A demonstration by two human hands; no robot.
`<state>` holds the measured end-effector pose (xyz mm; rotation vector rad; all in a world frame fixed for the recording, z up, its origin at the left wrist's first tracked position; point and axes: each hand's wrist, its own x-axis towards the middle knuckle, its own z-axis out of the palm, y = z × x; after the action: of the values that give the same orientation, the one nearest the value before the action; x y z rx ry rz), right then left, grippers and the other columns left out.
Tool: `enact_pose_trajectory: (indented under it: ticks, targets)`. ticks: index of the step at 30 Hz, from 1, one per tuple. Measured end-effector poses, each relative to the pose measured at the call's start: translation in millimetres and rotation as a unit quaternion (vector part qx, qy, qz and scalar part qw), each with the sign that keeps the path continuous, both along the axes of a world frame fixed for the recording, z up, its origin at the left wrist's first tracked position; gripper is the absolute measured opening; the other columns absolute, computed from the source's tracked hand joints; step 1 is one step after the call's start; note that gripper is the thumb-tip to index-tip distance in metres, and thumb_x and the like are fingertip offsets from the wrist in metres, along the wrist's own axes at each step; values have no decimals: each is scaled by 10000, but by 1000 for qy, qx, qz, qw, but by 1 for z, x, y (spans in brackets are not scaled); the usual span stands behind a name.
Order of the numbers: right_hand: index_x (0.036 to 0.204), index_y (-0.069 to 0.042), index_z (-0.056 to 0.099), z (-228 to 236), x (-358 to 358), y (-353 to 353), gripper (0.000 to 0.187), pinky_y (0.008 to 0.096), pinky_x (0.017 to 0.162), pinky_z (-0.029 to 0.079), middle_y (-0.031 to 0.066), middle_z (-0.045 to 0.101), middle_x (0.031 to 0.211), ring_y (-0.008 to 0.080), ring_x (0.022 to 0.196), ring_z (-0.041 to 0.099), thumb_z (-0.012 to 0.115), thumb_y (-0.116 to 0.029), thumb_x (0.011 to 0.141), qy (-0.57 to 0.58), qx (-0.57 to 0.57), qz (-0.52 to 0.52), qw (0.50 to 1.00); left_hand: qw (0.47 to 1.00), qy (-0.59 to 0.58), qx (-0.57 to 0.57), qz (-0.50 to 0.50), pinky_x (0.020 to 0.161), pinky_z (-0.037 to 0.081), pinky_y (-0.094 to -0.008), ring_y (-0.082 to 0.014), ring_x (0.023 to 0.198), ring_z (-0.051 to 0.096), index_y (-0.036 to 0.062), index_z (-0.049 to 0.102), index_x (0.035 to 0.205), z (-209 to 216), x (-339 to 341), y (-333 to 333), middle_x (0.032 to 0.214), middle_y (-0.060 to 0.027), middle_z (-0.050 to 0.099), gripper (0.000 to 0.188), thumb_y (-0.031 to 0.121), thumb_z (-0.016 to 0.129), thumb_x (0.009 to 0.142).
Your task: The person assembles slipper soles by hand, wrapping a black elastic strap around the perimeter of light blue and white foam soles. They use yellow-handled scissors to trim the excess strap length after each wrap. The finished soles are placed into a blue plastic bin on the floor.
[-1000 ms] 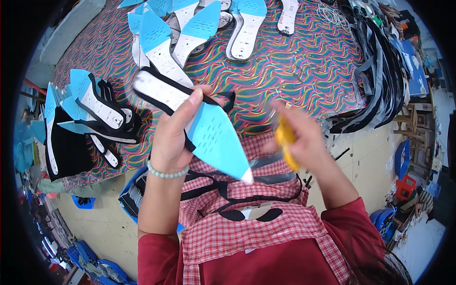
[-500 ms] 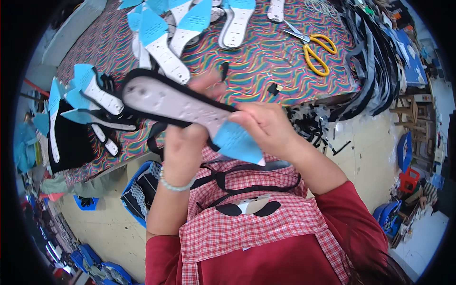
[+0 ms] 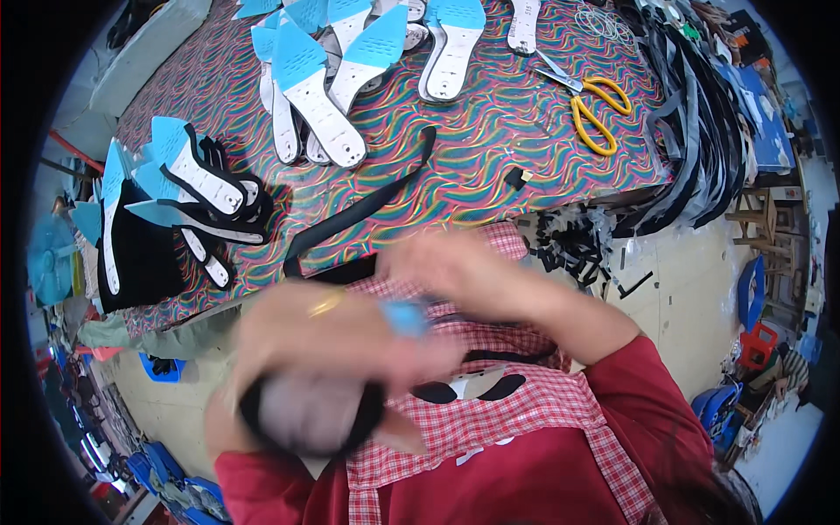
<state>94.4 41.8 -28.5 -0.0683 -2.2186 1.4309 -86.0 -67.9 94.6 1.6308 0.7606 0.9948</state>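
Observation:
A shoe insole (image 3: 308, 416), pale with black edging around its heel, is held low against my apron at the left, tilted and blurred. My left hand (image 3: 350, 341) lies across its middle, fingers closed around it. A bit of its blue forefoot (image 3: 404, 317) shows beyond the hand. Close by, above that blue part, my right hand (image 3: 437, 262) is smeared by motion; whether its fingers grip anything is unclear. Past the hands, a black strip (image 3: 363, 206) trails over the patterned table (image 3: 490, 149) to its near edge.
More blue-and-white insoles (image 3: 324, 114) lie at the back of the table. A pile of black-edged ones (image 3: 206, 184) is at the left. Yellow-handled scissors (image 3: 595, 118) lie at the right, beside hanging black strips (image 3: 691, 149). Black scraps (image 3: 569, 249) gather below the edge.
The insole has come down and toward my body, its heel swinging from far left to near. My left hand moved with it. My right hand shifted left; the black strip on the table is now exposed.

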Motion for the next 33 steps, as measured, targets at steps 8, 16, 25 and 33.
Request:
enact_pose_trajectory:
  ticks: [8, 16, 25, 33]
  targets:
    - [842, -16, 655, 13, -39, 95, 409, 442, 668, 504, 161, 661, 779, 345, 744, 644, 530, -400, 908, -273, 168, -255, 912, 634, 731, 7, 250, 1129, 102, -545, -345, 1410, 179, 141, 425, 1393, -24, -139, -41, 1507, -94, 288, 942, 425, 768, 564]
    - [832, -20, 609, -1, -27, 72, 193, 336, 655, 506, 76, 636, 794, 194, 752, 634, 569, -194, 908, -62, -35, -251, 965, 743, 316, 7, 590, 945, 435, -370, -319, 1216, 474, -40, 218, 1431, -91, -113, 112, 1344, -262, 438, 918, 342, 738, 778]
    - [926, -5, 586, 34, -12, 71, 325, 337, 635, 508, 101, 621, 835, 194, 740, 638, 660, -312, 849, -202, 56, -252, 945, 860, -154, -95, 478, 737, 546, -330, -206, 824, 662, -36, 547, 1120, -108, -134, 153, 1016, -123, 648, 326, 101, 667, 849]
    - [973, 11, 587, -7, -32, 73, 241, 387, 733, 513, 177, 623, 908, 300, 852, 633, 615, -190, 843, -132, 108, -272, 947, 846, -254, 66, 465, 973, 438, -380, -256, 1111, 544, -48, 382, 1323, 4, -128, 29, 1303, -219, 483, 452, 249, 439, 987]
